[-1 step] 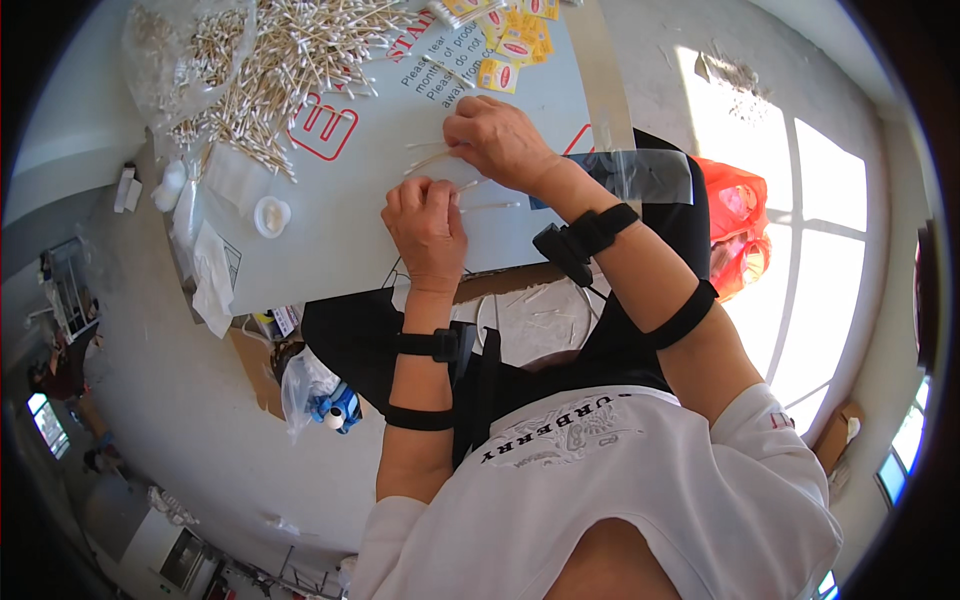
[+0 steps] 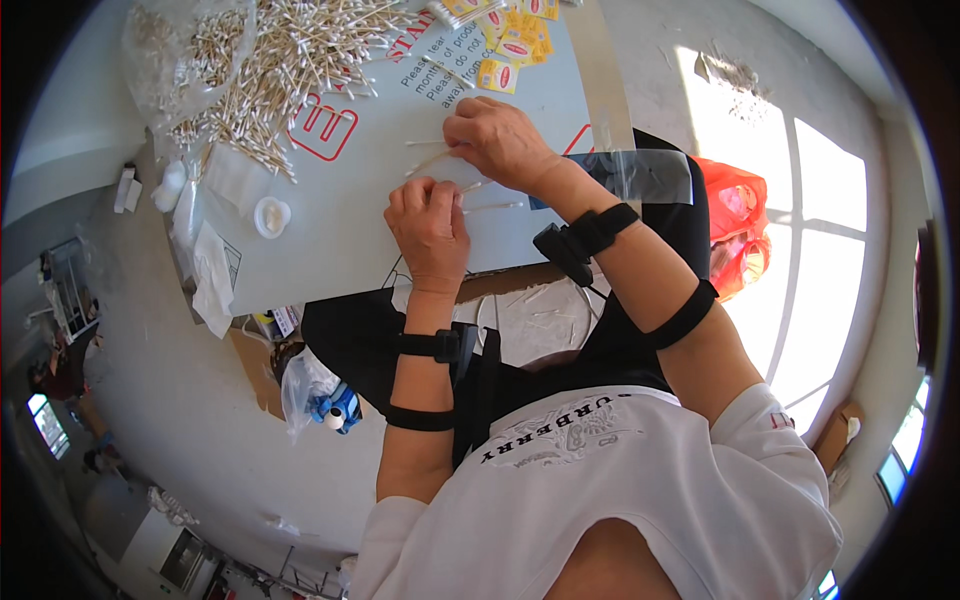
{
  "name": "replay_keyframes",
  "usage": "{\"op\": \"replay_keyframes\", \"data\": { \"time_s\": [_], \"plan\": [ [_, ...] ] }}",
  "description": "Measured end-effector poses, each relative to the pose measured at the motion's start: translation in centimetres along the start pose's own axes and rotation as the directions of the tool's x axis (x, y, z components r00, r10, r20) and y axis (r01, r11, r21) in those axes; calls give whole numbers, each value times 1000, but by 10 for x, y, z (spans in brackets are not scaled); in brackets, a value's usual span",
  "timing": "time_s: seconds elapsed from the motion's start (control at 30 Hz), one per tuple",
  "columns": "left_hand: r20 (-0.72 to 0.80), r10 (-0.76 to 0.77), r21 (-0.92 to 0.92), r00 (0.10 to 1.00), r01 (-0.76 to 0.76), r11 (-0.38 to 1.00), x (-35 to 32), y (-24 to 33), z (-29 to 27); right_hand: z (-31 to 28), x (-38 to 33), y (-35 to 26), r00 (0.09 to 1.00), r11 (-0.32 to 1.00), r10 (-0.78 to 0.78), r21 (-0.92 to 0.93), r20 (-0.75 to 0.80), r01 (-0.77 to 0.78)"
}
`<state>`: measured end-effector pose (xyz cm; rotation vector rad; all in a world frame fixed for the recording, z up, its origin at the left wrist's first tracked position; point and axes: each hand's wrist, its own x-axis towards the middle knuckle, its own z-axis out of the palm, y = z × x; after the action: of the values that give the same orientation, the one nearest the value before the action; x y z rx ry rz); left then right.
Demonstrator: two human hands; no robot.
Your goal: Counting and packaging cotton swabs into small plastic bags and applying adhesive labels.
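Note:
Over the grey printed board, my left hand is closed, with its fingertips on a few cotton swabs. White swab tips stick out to the right of it. Just above and to the right, my right hand is closed in a pinch on cotton swabs whose ends point out to the left. The fingers partly hide the swabs, so I cannot tell exactly how many each hand holds. At the far left of the board lies a large heap of loose cotton swabs, partly under a clear plastic bag.
Small yellow packets lie at the board's far side. A small white cup and crumpled tissue sit at the left edge. Clear film overhangs the right edge, near a red bag. A cardboard box stands below left.
My left hand has shifted very slightly to the right, and the swab tips beside it have moved a little. My right hand looks the same.

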<state>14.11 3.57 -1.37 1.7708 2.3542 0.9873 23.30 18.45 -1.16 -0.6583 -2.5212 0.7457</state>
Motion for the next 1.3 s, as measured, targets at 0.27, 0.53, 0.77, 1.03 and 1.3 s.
{"op": "replay_keyframes", "data": {
  "time_s": [0.27,0.53,0.77,1.03,1.3],
  "plan": [
    [-47,4,-31,999,-6,1000,0,4,0,-5,2,5,998,998,19,64,57,-23],
    [61,-46,117,997,38,992,7,-10,2,0,6,-7,985,985,171,12,19,-172],
    [259,16,130,966,-51,990,-18,11,3,-3,17,5,992,988,122,-97,35,-118],
    [-135,-57,36,989,62,997,65,-44,-6,-2,47,6,903,935,290,-106,-318,-338],
    [-256,-171,-39,952,166,985,102,-116,5,13,88,-4,950,966,254,-95,180,-240]
  ]
}}
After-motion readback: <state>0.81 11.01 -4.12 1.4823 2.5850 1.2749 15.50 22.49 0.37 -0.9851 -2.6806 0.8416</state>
